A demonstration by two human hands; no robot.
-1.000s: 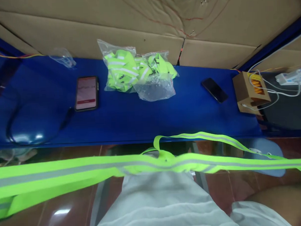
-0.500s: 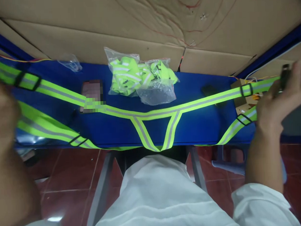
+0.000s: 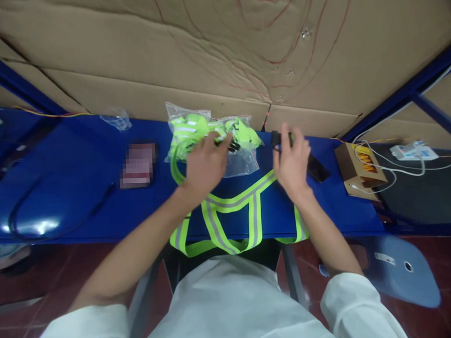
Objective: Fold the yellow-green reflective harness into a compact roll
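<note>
The neon-yellow reflective webbing harness with grey stripes (image 3: 230, 208) is draped over the near edge of the blue glossy table (image 3: 63, 194), its crossed straps on the tabletop just below both sets of fingers and its lower loops hanging off the edge. Its long axis is laid across the table from side to side, with both ends drawn up toward the hands. The left hand (image 3: 205, 165) is curled around one strap end, though the exact grip is blurred. The right hand (image 3: 292, 164) is closed on a small black buckle (image 3: 276, 137) pinched at its fingertips. Just beyond the left fingers lies a clear plastic bag of folded neon straps (image 3: 213, 135), touching them. A black phone (image 3: 317, 168) is seen just right of the right hand; left of the left fingers, bare blue surface is left open up to a blurred phone (image 3: 138, 164).
</note>
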